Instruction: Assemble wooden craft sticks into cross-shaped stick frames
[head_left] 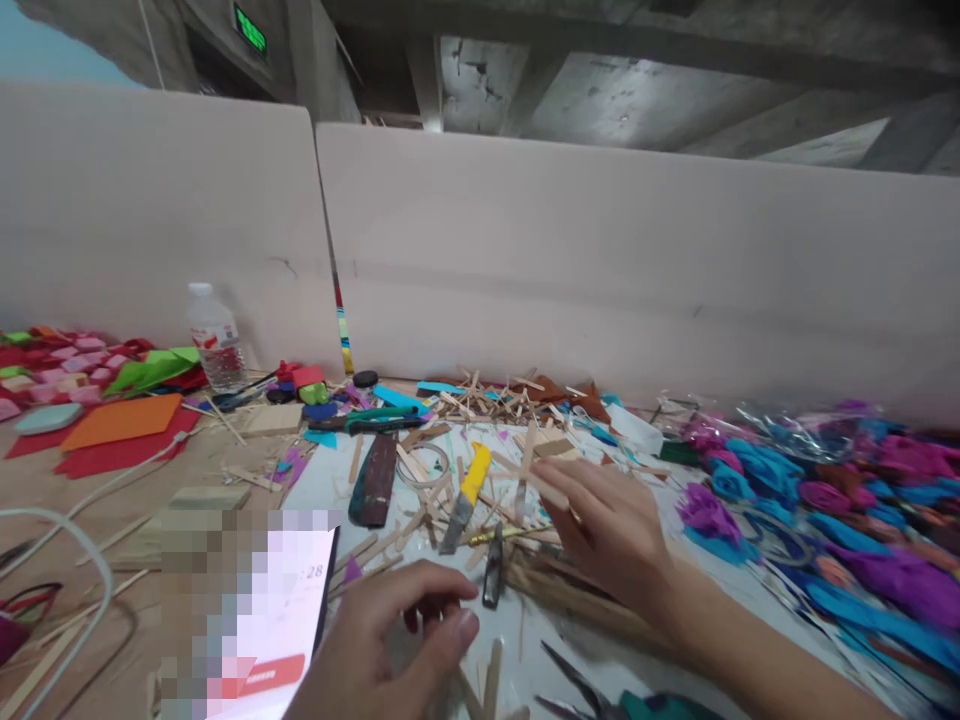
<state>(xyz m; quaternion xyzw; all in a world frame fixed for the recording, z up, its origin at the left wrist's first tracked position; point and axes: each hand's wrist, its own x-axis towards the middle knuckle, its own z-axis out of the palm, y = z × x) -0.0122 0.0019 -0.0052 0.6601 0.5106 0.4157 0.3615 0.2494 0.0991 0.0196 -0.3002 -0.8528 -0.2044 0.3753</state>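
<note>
My right hand (619, 525) reaches over the cluttered white work surface, its fingers closed on a flat wooden craft stick (550, 490). My left hand (397, 635) hovers at the near edge with curled fingers; thumb and fingertips are apart, and nothing shows between them. Between the hands lie a yellow utility knife (471, 490) and a small dark metal tool (493, 572). A long rough piece of wood (570, 588) lies beneath my right hand and forearm. Pliers with green handles (600, 700) are at the bottom edge, partly cut off.
A lit phone (300, 600) stands left of my left hand. Behind it all are a tape roll (442, 467), a heap of wooden sticks (480, 402) and a water bottle (217, 345). Coloured crepe paper (862, 570) covers the right side. A pale partition (600, 250) closes the back.
</note>
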